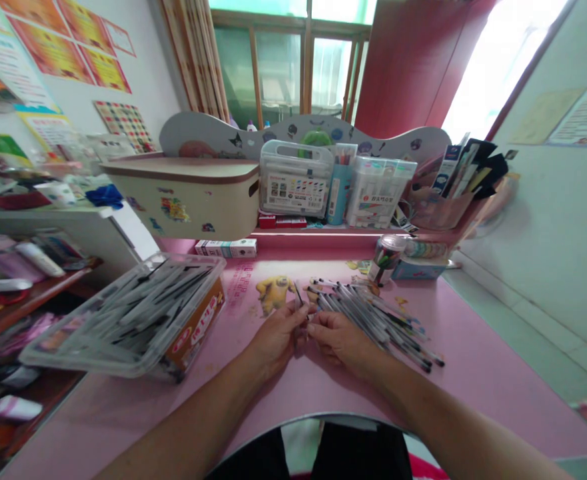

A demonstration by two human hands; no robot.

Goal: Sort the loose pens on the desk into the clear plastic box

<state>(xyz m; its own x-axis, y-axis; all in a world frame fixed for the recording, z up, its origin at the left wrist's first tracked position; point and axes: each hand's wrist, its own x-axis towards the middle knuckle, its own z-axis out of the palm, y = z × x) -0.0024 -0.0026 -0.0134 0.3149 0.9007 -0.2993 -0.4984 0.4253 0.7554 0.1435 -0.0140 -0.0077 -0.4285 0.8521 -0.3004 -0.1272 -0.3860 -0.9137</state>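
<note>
My left hand is closed round a thin pen, whose dark end sticks up past the thumb. Close against it, my right hand pinches at the lower part, with the fingertips of both hands almost touching. What exactly lies between the right fingertips is small and partly hidden. Just beyond the right hand, a loose pile of clear-barrelled pens with dark ends spreads across the pink desk. To the left stands a clear plastic tray heaped with similar pens, resting on an orange-brown box.
Along the back shelf are a lidded cream bin, clear marker cases and a pink holder. A clear jar of pens and a blue box stand at the right rear. The desk's curved front edge lies near my lap.
</note>
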